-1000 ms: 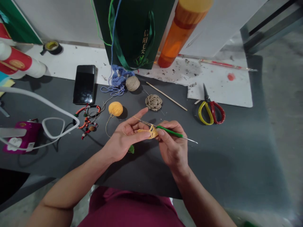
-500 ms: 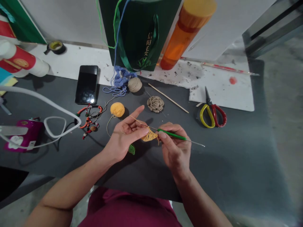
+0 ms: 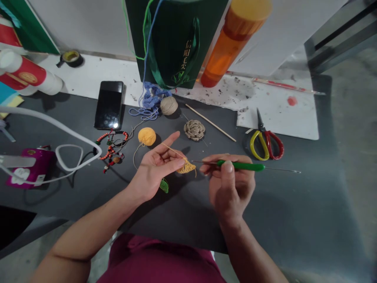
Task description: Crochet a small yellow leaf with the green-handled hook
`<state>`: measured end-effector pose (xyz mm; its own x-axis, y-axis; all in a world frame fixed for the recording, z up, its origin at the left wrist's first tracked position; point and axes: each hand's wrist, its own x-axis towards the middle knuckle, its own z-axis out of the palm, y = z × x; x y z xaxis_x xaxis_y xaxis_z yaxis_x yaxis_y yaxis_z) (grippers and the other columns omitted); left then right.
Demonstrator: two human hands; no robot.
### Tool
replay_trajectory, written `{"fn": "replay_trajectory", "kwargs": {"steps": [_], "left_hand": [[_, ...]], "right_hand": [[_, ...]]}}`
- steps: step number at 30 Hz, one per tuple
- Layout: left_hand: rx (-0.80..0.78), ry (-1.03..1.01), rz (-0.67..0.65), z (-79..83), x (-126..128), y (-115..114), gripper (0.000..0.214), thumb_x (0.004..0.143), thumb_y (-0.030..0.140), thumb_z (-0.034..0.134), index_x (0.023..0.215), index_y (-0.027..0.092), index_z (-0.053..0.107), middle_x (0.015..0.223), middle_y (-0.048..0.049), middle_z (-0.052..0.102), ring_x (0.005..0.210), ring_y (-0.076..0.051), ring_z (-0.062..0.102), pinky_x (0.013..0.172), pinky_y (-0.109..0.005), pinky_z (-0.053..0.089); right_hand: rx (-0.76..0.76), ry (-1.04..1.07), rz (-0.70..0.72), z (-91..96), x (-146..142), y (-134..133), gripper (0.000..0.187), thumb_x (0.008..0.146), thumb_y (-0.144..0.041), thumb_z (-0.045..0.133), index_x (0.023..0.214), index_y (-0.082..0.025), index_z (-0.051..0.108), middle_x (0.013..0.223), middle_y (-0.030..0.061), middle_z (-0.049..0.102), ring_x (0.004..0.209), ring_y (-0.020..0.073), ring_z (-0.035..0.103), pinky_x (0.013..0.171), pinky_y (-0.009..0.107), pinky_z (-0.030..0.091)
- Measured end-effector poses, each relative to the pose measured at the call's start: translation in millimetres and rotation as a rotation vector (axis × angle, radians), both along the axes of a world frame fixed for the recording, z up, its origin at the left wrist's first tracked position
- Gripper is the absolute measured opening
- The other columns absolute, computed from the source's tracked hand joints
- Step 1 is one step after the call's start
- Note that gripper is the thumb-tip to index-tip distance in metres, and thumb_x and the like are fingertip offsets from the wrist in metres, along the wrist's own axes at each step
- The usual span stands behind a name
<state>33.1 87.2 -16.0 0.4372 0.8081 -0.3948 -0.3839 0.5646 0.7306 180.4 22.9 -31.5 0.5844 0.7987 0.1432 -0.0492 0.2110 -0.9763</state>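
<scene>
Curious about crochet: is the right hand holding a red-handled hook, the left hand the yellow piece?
The hook in the right hand has a green handle, not red, as the head view shows; the left hand does hold the yellow piece.

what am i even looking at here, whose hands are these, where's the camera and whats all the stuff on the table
This picture comes from a camera worn on a person's head, looking down at their own two bare hands. The left hand pinches a small yellow crocheted piece, and the right hand holds a green-handled crochet hook. On the dark work surface lie a yellow yarn ball, a tan crocheted flower, a phone and red-and-yellow-handled scissors.
</scene>
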Motion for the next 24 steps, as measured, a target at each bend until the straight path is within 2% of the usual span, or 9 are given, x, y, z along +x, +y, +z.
{"fn": "replay_trajectory", "kwargs": {"steps": [12, 18, 24], "left_hand": [[0.022, 0.02, -0.038, 1.7, -0.3, -1.1, 0.07, 0.073, 0.018, 0.09, 0.139, 0.02, 0.068, 0.078, 0.0021, 0.073, 0.07, -0.01, 0.061, 0.07, -0.024, 0.051], [0.032, 0.022, -0.049, -1.2, -0.6, -1.4, 0.072, 0.072, 0.02, 0.091, 0.141, 0.022, 0.067, 0.08, 0.0021, 0.073, 0.072, -0.011, 0.063, 0.074, -0.027, 0.052], [0.021, 0.046, -0.048, 2.1, -0.5, -1.4, 0.07, 0.072, 0.021, 0.091, 0.139, 0.021, 0.068, 0.081, 0.0018, 0.073, 0.072, -0.012, 0.063, 0.072, -0.026, 0.053]], "right_hand": [[0.018, -0.038, 0.066, -1.7, 2.3, -2.7, 0.011, 0.098, -0.034, 0.066, 0.093, -0.024, 0.068, 0.084, -0.0016, 0.079, 0.067, 0.012, 0.071, 0.061, 0.026, 0.057], [-0.009, -0.043, 0.049, -1.3, 1.6, -2.4, 0.013, 0.097, -0.036, 0.067, 0.091, -0.024, 0.066, 0.083, -0.0013, 0.078, 0.065, 0.0126, 0.07, 0.06, 0.026, 0.057], [-0.036, -0.008, 0.057, -0.3, 1.6, -3.3, 0.012, 0.096, -0.036, 0.068, 0.091, -0.025, 0.066, 0.084, -0.0009, 0.078, 0.067, 0.0129, 0.07, 0.063, 0.027, 0.057]]}}
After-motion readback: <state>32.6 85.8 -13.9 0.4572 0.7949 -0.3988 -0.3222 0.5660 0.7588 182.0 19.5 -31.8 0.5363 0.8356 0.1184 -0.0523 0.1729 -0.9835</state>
